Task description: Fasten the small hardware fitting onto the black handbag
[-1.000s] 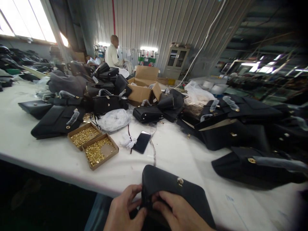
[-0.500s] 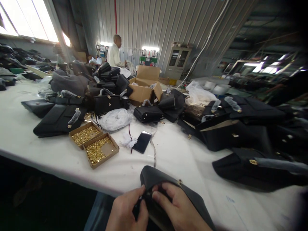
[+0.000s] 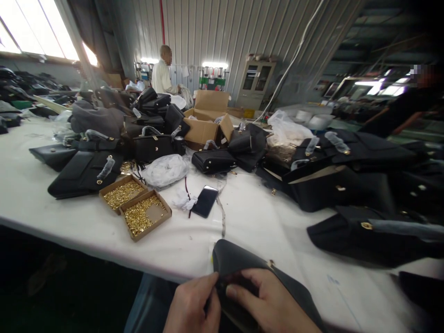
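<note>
Head view: black bag (image 3: 243, 263) at near table edge, bottom centre, partly hanging off toward lap. Left hand (image 3: 194, 307) pinching bag's near edge between thumb and fingers; right hand (image 3: 274, 305) laid on top, fingers (image 3: 243, 290) pressed into the flap, closed on the material. Small gold clasp (image 3: 269, 264) on upper face, just beyond right fingers. Judged soft, pliable faux leather, light, smooth and a bit slippery; folds under finger pressure, so best held at the seamed edge or the flap rim, not the flat panel; clasp rigid, likely to scratch. White table (image 3: 86, 226) beyond. Phone (image 3: 205, 201) face up near centre, crumpled white wrap (image 3: 185, 201) touching its left side. Two open boxes (image 3: 135, 206) of gold hardware side by side, left of phone. Heaps of black bags (image 3: 86, 171) left and more (image 3: 347, 185) right, several handles in clear wrap. Cardboard carton (image 3: 206, 125) behind the heaps. Person in white (image 3: 163, 76) standing far back; another person (image 3: 402, 111) at right edge.
</note>
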### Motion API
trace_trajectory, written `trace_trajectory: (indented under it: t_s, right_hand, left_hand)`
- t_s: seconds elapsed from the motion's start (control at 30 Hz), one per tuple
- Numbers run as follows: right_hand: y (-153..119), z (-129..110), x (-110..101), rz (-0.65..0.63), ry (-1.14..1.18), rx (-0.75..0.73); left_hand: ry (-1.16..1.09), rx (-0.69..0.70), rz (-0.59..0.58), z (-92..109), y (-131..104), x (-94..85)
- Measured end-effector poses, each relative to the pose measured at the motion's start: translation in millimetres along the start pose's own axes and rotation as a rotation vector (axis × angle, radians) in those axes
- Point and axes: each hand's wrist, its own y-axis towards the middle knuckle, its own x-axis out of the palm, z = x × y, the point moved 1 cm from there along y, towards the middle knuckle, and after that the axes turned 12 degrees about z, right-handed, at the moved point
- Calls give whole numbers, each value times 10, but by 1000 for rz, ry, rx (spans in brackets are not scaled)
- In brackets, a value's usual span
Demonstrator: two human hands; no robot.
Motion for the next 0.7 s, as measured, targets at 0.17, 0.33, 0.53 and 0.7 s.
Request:
trace_trajectory:
  t_s: [0.17, 0.33, 0.53, 0.7]
  right_hand:
    - [-61, -74, -95, -15, -56, -7]
    - [-146, 59, -68, -75, -282, -296]
    - [-216, 310, -76, 91, -240, -381]
    - [-334, 546, -31, 325, -88, -110]
  left_hand:
    - [-34, -34, -49, -66, -58, 63]
    - [-113, -109, -37, -27, -90, 143]
    - [-137, -169, -66, 77, -20, 145]
    - [-143, -194, -100, 139, 22, 173]
